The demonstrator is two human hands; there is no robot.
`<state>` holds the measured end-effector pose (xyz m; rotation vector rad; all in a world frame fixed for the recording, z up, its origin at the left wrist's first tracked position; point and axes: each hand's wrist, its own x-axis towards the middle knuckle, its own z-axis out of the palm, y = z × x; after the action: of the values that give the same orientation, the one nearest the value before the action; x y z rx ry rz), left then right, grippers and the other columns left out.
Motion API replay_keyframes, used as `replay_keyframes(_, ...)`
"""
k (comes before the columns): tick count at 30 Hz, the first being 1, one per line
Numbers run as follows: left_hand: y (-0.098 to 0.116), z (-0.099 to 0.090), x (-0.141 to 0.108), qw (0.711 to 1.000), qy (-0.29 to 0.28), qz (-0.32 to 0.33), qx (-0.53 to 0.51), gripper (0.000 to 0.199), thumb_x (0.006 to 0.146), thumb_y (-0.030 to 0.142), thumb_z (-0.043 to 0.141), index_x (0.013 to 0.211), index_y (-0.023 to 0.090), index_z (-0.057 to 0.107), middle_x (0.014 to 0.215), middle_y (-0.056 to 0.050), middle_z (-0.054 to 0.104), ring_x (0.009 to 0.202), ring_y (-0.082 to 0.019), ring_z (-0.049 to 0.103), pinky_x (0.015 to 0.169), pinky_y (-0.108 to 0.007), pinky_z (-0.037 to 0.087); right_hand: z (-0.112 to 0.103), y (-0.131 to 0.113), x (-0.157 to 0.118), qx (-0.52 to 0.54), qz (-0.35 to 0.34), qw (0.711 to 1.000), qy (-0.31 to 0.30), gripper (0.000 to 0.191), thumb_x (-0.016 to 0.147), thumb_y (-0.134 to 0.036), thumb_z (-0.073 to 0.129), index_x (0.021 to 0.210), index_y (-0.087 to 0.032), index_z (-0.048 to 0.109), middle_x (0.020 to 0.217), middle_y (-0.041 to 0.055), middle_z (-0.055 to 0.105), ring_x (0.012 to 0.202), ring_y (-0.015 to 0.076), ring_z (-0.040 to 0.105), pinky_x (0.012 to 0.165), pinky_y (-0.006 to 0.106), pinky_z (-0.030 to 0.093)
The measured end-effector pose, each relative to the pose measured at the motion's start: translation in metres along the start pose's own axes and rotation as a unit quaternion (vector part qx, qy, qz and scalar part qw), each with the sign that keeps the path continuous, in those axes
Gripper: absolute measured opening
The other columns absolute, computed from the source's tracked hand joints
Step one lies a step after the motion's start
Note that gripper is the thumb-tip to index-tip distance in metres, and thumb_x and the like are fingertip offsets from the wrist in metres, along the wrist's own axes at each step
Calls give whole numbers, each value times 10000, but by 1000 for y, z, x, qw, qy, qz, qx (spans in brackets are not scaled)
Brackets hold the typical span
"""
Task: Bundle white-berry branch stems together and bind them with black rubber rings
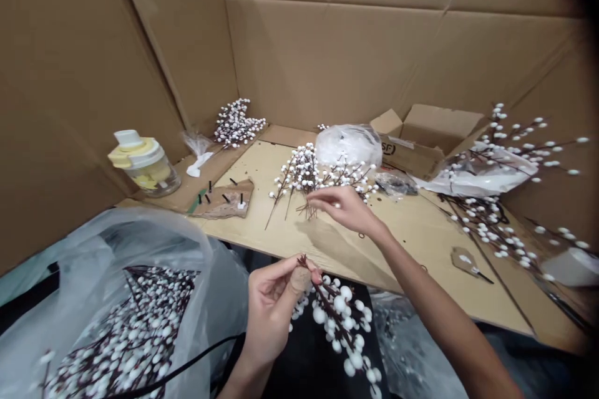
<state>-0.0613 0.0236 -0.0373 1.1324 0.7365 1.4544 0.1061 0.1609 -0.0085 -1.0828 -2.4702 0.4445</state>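
Near the table's front edge, my left hand (274, 305) pinches the bare ends of a bunch of artificial white berry stems (344, 318). Its berries hang down to the right, and a tan covering is on the thumb. Above the table, my right hand (346, 207) reaches to a loose pile of white berry stems (304, 165). Its fingers close at the thin brown ends of that pile; how many stems are between them is hidden.
A large plastic bag (206, 262) full of berry stems stands at left. A plastic jug (145, 162) and a cardboard piece (224, 202) with black pegs lie beyond it. An open carton (412, 156), clear plastic (349, 144) and more berry branches (500, 237) are at right. Cardboard walls surround the table.
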Motion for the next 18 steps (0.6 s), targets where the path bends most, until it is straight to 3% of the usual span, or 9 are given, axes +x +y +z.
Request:
replay_keyframes(3, 3, -6, 0, 1000, -5, -12, 0, 167, 872, 187, 550, 763, 148, 671, 743, -27, 609, 772, -106, 557, 728, -182, 419, 26, 8, 47, -123, -35, 991, -36, 306, 877, -53, 428, 1066, -144, 651, 1021, 72, 594, 942, 119, 551, 844, 217, 420)
replay_keyframes(7, 4, -11, -1, 1000, -1, -22, 6, 169, 870, 208, 556, 770, 139, 673, 740, -35, 609, 759, -113, 550, 704, -193, 413, 48, 1, 84, -195, -109, 970, -93, 322, 829, -11, 446, 1019, -152, 665, 987, 97, 570, 995, 168, 485, 828, 251, 377)
replay_keyframes(11, 3, -14, -1, 1000, -4, -29, 1, 175, 867, 218, 559, 754, 133, 662, 742, -41, 618, 756, -125, 558, 713, -214, 416, 59, 4, 102, -239, -160, 952, -107, 216, 845, -46, 469, 873, -113, 673, 1015, 118, 568, 1092, 219, 405, 922, 336, 310)
replay_keyframes(14, 2, -16, 1, 1000, -5, -25, 3, 191, 870, 217, 555, 735, 129, 656, 744, -45, 619, 760, -130, 561, 731, -228, 419, 66, 11, 109, -244, -191, 944, -113, 161, 845, -82, 518, 774, -110, 660, 930, 98, 598, 1058, 208, 429, 913, 333, 318)
replay_keyframes(18, 2, -18, 2, 1000, -1, -24, -2, 180, 867, 214, 559, 743, 131, 659, 755, -48, 624, 770, -136, 572, 735, -233, 428, 66, 21, 115, -228, -198, 952, -43, 143, 859, -116, 531, 815, -137, 666, 989, 63, 612, 1035, 171, 473, 902, 300, 364)
